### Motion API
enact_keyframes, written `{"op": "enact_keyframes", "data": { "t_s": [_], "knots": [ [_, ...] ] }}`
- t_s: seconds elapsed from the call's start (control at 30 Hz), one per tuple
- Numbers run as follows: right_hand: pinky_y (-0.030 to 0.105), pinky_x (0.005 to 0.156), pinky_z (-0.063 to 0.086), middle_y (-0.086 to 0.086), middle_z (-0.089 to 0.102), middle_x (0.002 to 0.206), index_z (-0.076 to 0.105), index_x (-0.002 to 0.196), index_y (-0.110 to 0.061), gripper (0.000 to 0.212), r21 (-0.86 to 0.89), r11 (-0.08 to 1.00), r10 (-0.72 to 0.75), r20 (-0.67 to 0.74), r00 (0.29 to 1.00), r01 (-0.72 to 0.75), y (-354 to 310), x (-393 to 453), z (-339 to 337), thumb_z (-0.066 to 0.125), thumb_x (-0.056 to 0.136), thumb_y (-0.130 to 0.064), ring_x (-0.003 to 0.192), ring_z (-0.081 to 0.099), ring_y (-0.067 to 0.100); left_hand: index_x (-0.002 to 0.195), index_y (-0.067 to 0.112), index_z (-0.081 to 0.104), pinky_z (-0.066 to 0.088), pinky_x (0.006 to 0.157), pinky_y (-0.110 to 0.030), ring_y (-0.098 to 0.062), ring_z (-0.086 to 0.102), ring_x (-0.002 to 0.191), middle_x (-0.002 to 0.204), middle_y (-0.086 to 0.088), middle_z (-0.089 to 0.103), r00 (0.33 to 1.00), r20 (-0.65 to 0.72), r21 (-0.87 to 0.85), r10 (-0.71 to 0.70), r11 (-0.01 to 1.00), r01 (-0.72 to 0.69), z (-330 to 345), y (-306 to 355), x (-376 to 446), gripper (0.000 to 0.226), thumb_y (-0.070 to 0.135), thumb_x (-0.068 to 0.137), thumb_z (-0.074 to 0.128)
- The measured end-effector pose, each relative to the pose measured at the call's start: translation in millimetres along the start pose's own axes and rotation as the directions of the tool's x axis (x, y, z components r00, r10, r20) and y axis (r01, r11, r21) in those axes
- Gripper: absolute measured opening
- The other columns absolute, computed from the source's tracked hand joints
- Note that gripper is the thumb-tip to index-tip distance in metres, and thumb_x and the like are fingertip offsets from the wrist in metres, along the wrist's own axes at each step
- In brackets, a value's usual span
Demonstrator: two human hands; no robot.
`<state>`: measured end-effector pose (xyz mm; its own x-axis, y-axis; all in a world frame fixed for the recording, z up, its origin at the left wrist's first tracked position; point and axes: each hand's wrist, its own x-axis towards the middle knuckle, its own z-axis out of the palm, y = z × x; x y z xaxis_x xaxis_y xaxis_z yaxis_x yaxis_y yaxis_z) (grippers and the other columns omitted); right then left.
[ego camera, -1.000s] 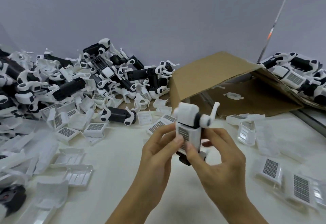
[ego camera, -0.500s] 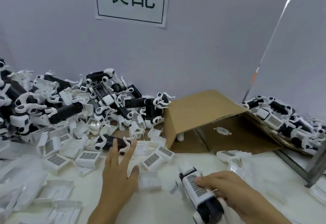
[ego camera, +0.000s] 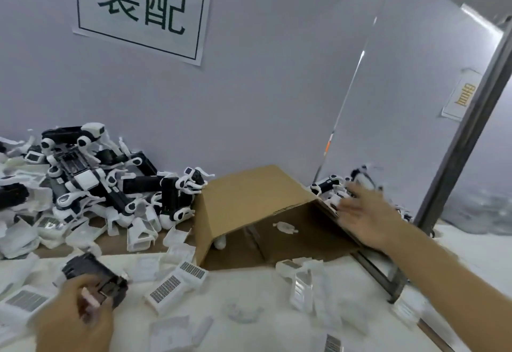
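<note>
My left hand (ego camera: pixel 74 321) is low at the left and grips a black toy body part (ego camera: pixel 94 276) just above the table. My right hand (ego camera: pixel 368 218) reaches far to the right with its fingers spread and holds nothing. Its fingertips are at a small pile of assembled black-and-white toy robot dogs (ego camera: pixel 329 185) behind the box flap. The hand is motion-blurred, so I cannot tell whether it touches the pile.
An open cardboard box (ego camera: pixel 249 199) lies on its side in the middle. A large heap of black-and-white toy parts (ego camera: pixel 91 182) fills the back left. White covers with grilles (ego camera: pixel 177 285) lie scattered over the table. A metal post (ego camera: pixel 457 157) stands at the right.
My right hand has left the toy dog it held and swung out to the right pile. My left hand has picked up a black body part. The view has tilted upward.
</note>
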<state>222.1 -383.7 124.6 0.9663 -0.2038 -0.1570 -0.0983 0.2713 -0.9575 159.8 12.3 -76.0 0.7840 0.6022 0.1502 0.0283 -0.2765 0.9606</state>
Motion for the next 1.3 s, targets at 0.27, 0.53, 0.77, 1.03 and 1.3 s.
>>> {"op": "enact_keyframes", "data": {
  "t_s": [0.27, 0.53, 0.77, 1.03, 1.3],
  "knots": [
    [0.036, 0.071, 0.061, 0.019, 0.077, 0.1, 0.067, 0.113, 0.0, 0.069, -0.262, 0.95, 0.247, 0.306, 0.919, -0.167, 141, -68, 72, 0.073, 0.069, -0.053, 0.093, 0.076, 0.033, 0.079, -0.008, 0.048, 0.049, 0.056, -0.007, -0.001, 0.06, 0.058, 0.06, 0.009, 0.067, 0.976, -0.122, -0.533, 0.178, 0.818, -0.216, 3, 49, -45, 0.028, -0.032, 0.074, 0.063],
    [0.035, 0.07, 0.061, 0.008, 0.076, 0.085, 0.078, 0.075, -0.017, 0.039, -0.181, 0.983, 0.119, 0.427, 0.897, -0.045, 204, -104, 116, 0.086, 0.06, -0.052, 0.076, 0.073, 0.017, 0.069, 0.009, 0.075, 0.051, 0.069, -0.026, -0.019, 0.066, 0.069, 0.072, -0.016, 0.07, 0.809, 0.494, -0.472, 0.32, 0.88, -0.06, 12, 41, -80, 0.016, 0.023, 0.072, 0.081],
    [0.018, 0.098, 0.049, -0.021, 0.061, 0.126, 0.05, 0.134, -0.059, 0.078, -0.277, 0.845, -0.24, 0.568, 0.787, 0.457, 221, -109, 98, 0.086, 0.069, -0.036, 0.122, 0.059, 0.002, 0.092, 0.017, 0.081, 0.056, 0.089, -0.033, -0.022, 0.074, 0.1, 0.101, -0.008, 0.078, 0.887, 0.454, -0.491, 0.087, 0.855, 0.167, 5, 46, -76, 0.049, 0.057, 0.064, 0.08],
    [-0.003, 0.083, 0.039, -0.039, 0.061, 0.111, 0.041, 0.13, -0.061, 0.077, -0.408, 0.749, -0.327, 0.458, 0.826, 0.523, 231, -123, 105, 0.079, 0.063, -0.062, 0.113, 0.053, -0.016, 0.106, 0.031, 0.08, 0.058, 0.082, -0.022, -0.019, 0.073, 0.105, 0.108, -0.002, 0.078, 0.874, 0.483, -0.522, 0.052, 0.819, 0.239, 3, 63, -91, 0.028, 0.034, 0.078, 0.083],
    [0.018, 0.089, 0.05, -0.027, 0.067, 0.117, 0.053, 0.136, -0.045, 0.064, -0.396, 0.66, -0.415, 0.516, 0.75, 0.638, 226, -127, 105, 0.081, 0.078, -0.046, 0.116, 0.06, 0.0, 0.108, 0.027, 0.079, 0.057, 0.078, -0.02, -0.016, 0.073, 0.106, 0.108, -0.002, 0.078, 0.87, 0.482, -0.527, 0.101, 0.827, 0.196, 2, 69, -97, 0.03, 0.043, 0.083, 0.076]
  ]
}}
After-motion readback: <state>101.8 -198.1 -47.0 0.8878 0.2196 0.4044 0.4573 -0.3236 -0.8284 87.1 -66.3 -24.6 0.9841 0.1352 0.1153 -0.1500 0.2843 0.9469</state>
